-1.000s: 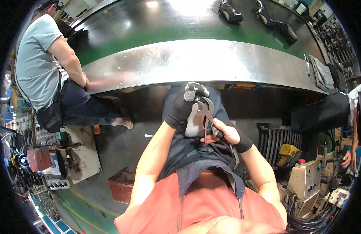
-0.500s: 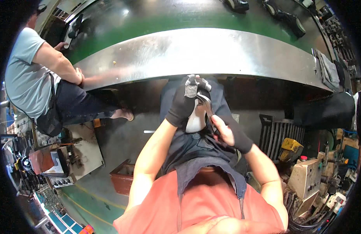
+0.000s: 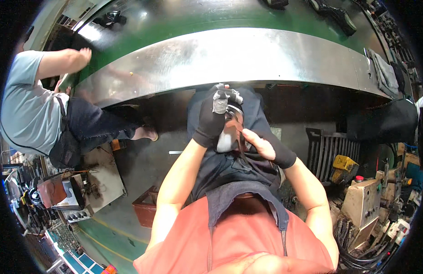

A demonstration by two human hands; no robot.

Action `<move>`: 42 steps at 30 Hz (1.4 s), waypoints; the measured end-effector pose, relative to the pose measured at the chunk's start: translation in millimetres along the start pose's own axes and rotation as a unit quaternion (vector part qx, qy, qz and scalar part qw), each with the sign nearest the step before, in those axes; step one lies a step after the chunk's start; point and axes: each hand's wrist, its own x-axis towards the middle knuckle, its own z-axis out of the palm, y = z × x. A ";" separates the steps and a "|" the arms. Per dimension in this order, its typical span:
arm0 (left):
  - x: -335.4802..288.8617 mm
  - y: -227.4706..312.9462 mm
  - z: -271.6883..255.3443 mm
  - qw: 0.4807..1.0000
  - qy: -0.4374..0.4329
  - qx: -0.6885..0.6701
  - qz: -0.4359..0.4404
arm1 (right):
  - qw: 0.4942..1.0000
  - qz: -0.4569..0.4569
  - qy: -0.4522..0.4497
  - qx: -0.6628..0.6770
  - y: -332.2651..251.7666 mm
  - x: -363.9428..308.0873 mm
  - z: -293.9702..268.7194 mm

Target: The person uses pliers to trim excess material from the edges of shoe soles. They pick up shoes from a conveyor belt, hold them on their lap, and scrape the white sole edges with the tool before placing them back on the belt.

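A black shoe (image 3: 226, 141) with a pale, whitish underside lies in my lap against the dark apron. My left hand (image 3: 216, 109), in a black glove with grey tape round its fingers, is closed over the shoe's far end. Shiny, curved edges show just beneath these fingers. Beside the shoe's right side is my right hand (image 3: 263, 146), its thumb and fingers bare beyond a black wrist covering. The right hand is closed near a flat, brownish, partly shiny piece (image 3: 235, 125) lying over the shoe. Its fingers are mostly hidden, so their exact hold is unclear.
A metal bench edge (image 3: 248, 59) crosses ahead, with a green surface and black shoes (image 3: 332, 17) beyond. At left sits a co-worker (image 3: 33, 105). A reddish-brown bin (image 3: 145, 208) stands on the floor; machinery (image 3: 362, 201) and a slatted grey rack (image 3: 335, 155) are at right.
My right hand has shifted slightly left and up along the shoe, and the flat piece now looks brownish. The co-worker's arm has lifted off the bench edge.
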 end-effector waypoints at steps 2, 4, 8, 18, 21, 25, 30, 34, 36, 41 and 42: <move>-2.9 2.7 -2.5 1.000 -0.005 0.023 -0.004 | 0.998 0.062 0.003 -0.025 -17.5 -5.7 3.7; -8.6 5.1 -4.3 1.000 -0.009 0.029 -0.005 | 0.975 0.092 -0.014 -0.203 -19.1 -11.9 -1.9; -0.1 4.0 -1.5 0.992 0.000 -0.050 -0.117 | 0.938 -0.148 0.192 -0.249 67.9 20.4 24.9; -48.1 3.4 -26.5 0.967 0.000 -0.242 -0.085 | 0.918 -0.238 0.111 -0.298 93.6 -3.3 25.2; -102.5 -34.8 -19.2 0.955 0.064 -0.228 -0.177 | 0.852 -0.270 -0.003 -0.449 131.3 -39.4 0.4; -167.8 -88.2 19.8 0.708 0.036 -0.644 -0.289 | 0.784 -0.342 -0.078 -0.512 137.1 -80.8 -16.9; -173.0 -62.8 22.7 0.730 0.064 -0.580 -0.356 | 0.783 -0.331 -0.100 -0.517 146.3 -91.9 -21.3; -160.9 -55.3 17.0 0.794 0.036 -0.500 -0.344 | 0.774 -0.312 -0.114 -0.538 207.7 -96.8 -40.7; -159.9 -57.9 13.9 0.804 0.020 -0.491 -0.335 | 0.742 -0.289 -0.148 -0.586 227.3 -102.7 -45.2; -150.9 -54.0 14.4 0.768 0.038 -0.526 -0.362 | 0.853 -0.184 -0.139 -0.469 283.6 -94.4 -49.2; -152.3 -49.1 14.8 0.741 0.065 -0.567 -0.354 | 0.841 -0.215 -0.144 -0.475 287.6 -94.0 -52.6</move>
